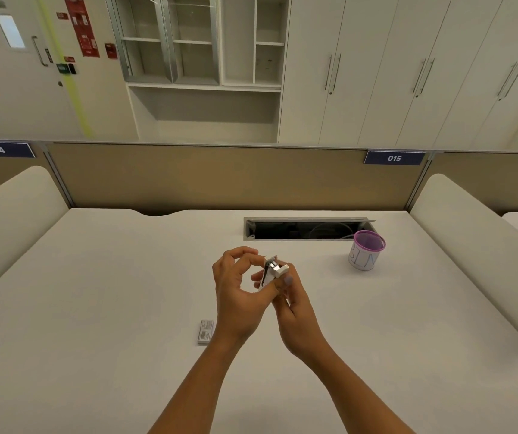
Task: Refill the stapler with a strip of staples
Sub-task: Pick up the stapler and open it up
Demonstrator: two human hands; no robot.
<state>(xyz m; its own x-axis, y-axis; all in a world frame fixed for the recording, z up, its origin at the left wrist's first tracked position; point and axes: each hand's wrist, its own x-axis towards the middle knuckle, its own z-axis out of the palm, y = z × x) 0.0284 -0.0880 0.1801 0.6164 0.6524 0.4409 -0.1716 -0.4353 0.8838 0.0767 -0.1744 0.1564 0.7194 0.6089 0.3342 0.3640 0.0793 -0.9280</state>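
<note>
White stapler (272, 272) held above the desk (95, 277), opened, metal part showing at its upper end. Right hand (293, 305) closed around its lower body. Left hand (236, 286) curled beside it, thumb and forefinger pinched near the metal end; whether a staple strip sits between them cannot be told. Small staple box (205, 331) flat on desk, just left of left wrist. Purple-rimmed mesh cup (366, 250) further right, before open cable hatch (306, 228). Nothing between hands and box.
</note>
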